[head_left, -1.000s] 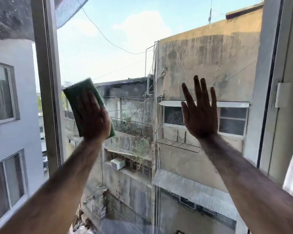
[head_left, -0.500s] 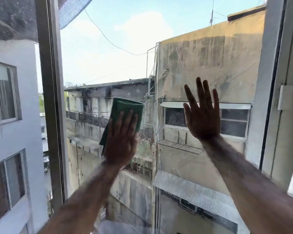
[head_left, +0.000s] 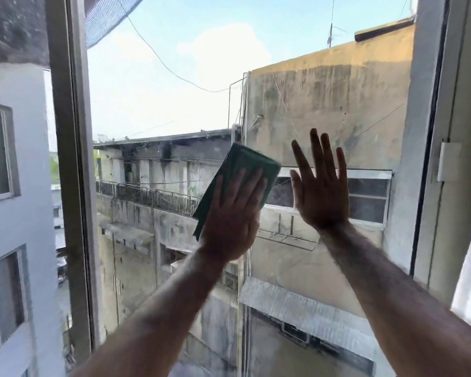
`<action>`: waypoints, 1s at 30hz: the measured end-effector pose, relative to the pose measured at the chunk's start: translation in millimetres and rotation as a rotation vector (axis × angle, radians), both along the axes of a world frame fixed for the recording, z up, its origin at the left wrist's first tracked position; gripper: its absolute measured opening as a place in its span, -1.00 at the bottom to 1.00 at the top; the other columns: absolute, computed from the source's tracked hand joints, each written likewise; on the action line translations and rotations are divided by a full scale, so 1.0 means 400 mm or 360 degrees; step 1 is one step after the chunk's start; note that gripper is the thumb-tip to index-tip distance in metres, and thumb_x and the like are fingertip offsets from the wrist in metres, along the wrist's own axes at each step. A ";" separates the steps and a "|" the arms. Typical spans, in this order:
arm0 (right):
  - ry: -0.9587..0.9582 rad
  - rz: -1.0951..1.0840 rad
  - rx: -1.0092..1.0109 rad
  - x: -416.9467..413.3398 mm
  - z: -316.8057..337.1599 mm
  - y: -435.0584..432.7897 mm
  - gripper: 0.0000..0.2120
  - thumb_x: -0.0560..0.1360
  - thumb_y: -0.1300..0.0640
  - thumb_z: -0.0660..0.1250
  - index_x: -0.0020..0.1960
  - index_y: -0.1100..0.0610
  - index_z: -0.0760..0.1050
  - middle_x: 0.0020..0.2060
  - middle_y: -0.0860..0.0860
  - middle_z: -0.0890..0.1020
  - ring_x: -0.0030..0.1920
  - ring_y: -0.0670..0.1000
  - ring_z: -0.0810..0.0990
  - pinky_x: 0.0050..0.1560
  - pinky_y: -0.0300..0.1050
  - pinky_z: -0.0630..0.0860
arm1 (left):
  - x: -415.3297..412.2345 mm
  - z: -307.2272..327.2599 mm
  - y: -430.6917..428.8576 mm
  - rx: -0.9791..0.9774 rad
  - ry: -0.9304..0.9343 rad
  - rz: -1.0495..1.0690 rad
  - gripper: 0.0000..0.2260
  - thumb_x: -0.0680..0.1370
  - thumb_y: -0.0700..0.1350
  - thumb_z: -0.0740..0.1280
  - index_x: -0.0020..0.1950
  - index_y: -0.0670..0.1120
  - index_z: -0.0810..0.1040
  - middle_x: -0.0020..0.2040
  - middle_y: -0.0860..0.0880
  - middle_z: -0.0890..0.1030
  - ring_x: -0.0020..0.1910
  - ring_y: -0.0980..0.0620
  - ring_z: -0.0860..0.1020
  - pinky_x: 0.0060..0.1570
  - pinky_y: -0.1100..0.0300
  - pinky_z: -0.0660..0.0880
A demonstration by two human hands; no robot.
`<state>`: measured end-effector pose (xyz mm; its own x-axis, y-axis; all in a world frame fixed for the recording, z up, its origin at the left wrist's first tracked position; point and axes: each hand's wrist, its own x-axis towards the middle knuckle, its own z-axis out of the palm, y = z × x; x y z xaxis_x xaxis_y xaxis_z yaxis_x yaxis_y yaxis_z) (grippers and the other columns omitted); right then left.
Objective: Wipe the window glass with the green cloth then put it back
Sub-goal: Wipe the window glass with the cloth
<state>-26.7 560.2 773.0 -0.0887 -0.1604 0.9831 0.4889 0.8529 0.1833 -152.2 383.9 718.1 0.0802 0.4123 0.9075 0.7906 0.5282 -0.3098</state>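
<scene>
There is only one view, from the camera on my head. It looks forward, almost level, straight at the window glass (head_left: 152,99), which is near, at the reach of my arms. The window frame (head_left: 71,159) stands at the left and right edges. Far behind the glass are buildings (head_left: 329,99) and sky.

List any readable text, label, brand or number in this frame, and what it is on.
None can be read.
The green cloth under the left hand shows no print.
The white latch plate on the window frame is blank.
The buildings outside show no legible signs.
</scene>
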 end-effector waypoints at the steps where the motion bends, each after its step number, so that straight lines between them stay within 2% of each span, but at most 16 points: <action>1: 0.0000 0.0011 -0.0008 -0.001 -0.001 -0.001 -0.45 0.80 -0.06 0.06 0.76 0.00 0.12 0.76 0.18 0.14 0.78 0.17 0.08 0.74 0.33 0.12 | -0.029 -0.063 -0.045 -0.0051 -0.0045 0.0038 -0.44 0.70 -0.03 0.07 0.70 -0.04 0.02 0.73 -0.08 0.04 0.72 -0.16 -0.03 0.61 -0.36 0.10; 3: 0.0000 0.0016 -0.0013 -0.004 -0.002 -0.004 -0.46 0.80 -0.06 0.05 0.76 0.00 0.13 0.76 0.18 0.14 0.78 0.17 0.08 0.74 0.32 0.11 | -0.100 -0.136 -0.159 -0.0045 -0.0177 0.0145 -0.44 0.69 -0.01 0.07 0.69 -0.07 0.08 0.72 -0.12 0.10 0.71 -0.20 0.04 0.57 -0.39 0.18; 5: 0.0002 0.0009 -0.0025 -0.004 -0.002 -0.009 -0.46 0.80 -0.06 0.04 0.76 0.00 0.12 0.76 0.18 0.14 0.78 0.17 0.08 0.74 0.32 0.11 | -0.154 -0.103 -0.249 0.0055 -0.0309 0.0234 -0.44 0.69 -0.01 0.08 0.68 -0.13 0.10 0.70 -0.18 0.12 0.70 -0.25 0.06 0.56 -0.40 0.20; 9: 0.0000 0.0001 -0.0024 -0.001 -0.001 -0.012 -0.46 0.80 -0.05 0.03 0.76 0.00 0.13 0.76 0.19 0.15 0.78 0.18 0.09 0.73 0.33 0.13 | -0.189 0.177 -0.247 0.0556 -0.0544 0.0260 -0.45 0.73 -0.09 0.08 0.69 -0.21 0.00 0.71 -0.25 0.02 0.69 -0.30 -0.01 0.66 -0.30 0.03; 12: -0.0010 0.0008 -0.0024 -0.003 -0.004 -0.016 -0.47 0.80 -0.05 0.01 0.75 0.01 0.15 0.75 0.20 0.15 0.78 0.18 0.09 0.73 0.33 0.14 | -0.153 0.347 -0.168 0.0735 -0.0576 0.0186 -0.44 0.73 -0.09 0.07 0.69 -0.19 -0.04 0.72 -0.21 -0.01 0.71 -0.24 -0.04 0.68 -0.23 -0.04; 14: -0.0010 0.0017 -0.0021 -0.005 -0.003 -0.014 -0.47 0.80 -0.05 0.01 0.75 0.01 0.16 0.75 0.20 0.16 0.77 0.18 0.10 0.73 0.34 0.15 | -0.123 0.361 -0.109 0.0680 -0.0450 0.0155 -0.43 0.72 -0.06 0.07 0.70 -0.14 -0.02 0.72 -0.17 0.01 0.71 -0.22 -0.03 0.66 -0.28 -0.01; 17: -0.0013 0.0012 -0.0017 -0.001 0.002 -0.006 -0.47 0.80 -0.04 0.04 0.75 0.01 0.17 0.75 0.20 0.17 0.77 0.19 0.10 0.72 0.34 0.15 | -0.080 0.252 -0.063 0.0512 -0.0248 0.0057 -0.43 0.70 -0.06 0.09 0.70 -0.11 0.04 0.72 -0.14 0.08 0.71 -0.20 0.01 0.64 -0.32 0.04; 21: 0.0011 0.0018 0.0005 0.002 -0.003 -0.002 -0.47 0.80 -0.03 0.07 0.75 0.02 0.16 0.75 0.20 0.17 0.77 0.19 0.11 0.74 0.33 0.14 | -0.049 0.075 -0.088 0.0373 -0.0285 0.0099 -0.43 0.70 -0.01 0.19 0.68 -0.09 0.12 0.71 -0.10 0.14 0.70 -0.17 0.05 0.63 -0.30 0.09; 24: 0.0015 0.0021 0.0002 -0.002 -0.005 -0.005 -0.47 0.80 -0.03 0.06 0.75 0.02 0.16 0.75 0.20 0.17 0.77 0.19 0.11 0.72 0.34 0.16 | -0.031 0.072 -0.133 0.0295 -0.0207 0.0205 -0.49 0.72 0.09 0.14 0.66 -0.02 0.22 0.68 -0.03 0.25 0.67 -0.12 0.21 0.59 -0.28 0.19; 27: 0.0000 0.0025 -0.0011 -0.004 -0.002 -0.003 -0.46 0.80 -0.04 0.05 0.76 0.00 0.14 0.76 0.19 0.14 0.78 0.18 0.09 0.73 0.34 0.15 | -0.020 0.134 -0.174 0.0262 -0.0046 0.0294 -0.62 0.69 -0.09 0.23 0.52 0.00 0.45 0.55 -0.01 0.49 0.46 -0.08 0.51 0.54 -0.26 0.29; 30: -0.0011 0.0032 -0.0015 -0.005 -0.002 0.002 -0.46 0.80 -0.04 0.05 0.76 0.00 0.12 0.76 0.19 0.13 0.78 0.18 0.08 0.73 0.34 0.13 | -0.014 0.209 -0.204 0.0186 -0.0038 0.0272 -0.64 0.64 -0.27 0.24 0.36 0.00 0.62 0.37 0.01 0.64 0.25 -0.09 0.61 0.54 -0.25 0.32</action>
<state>-28.5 560.9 772.2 -0.0922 -0.1529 0.9839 0.4704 0.8642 0.1784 -157.9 302.5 801.5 -0.0039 0.3097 0.9508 0.6925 0.6868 -0.2208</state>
